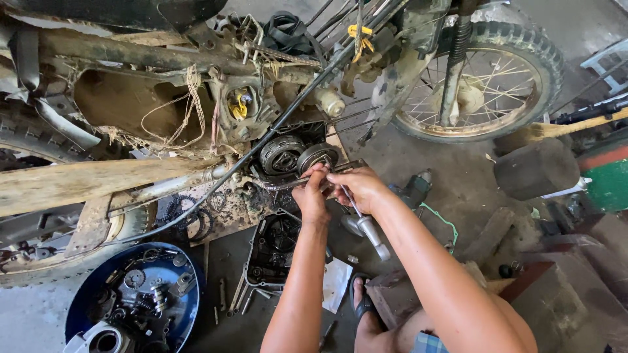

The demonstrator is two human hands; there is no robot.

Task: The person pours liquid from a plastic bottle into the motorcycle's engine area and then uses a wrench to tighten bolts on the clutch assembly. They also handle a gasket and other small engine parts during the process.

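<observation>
On the dirty workshop floor point(418, 163), a motorcycle point(196, 85) lies with its engine open. Both the left hand point(311, 196) and right hand point(358, 186) are closed around a metal tool point(366, 225) beside the clutch point(282, 154). Its long axis runs diagonally, handle pointing down-right toward the person.

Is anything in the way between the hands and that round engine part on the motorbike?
Nothing visible is. The left hand and right hand are already right below the round engine part, the right one gripping a long metal tool. A dark cable crosses nearby to the left, but not between them.
</observation>
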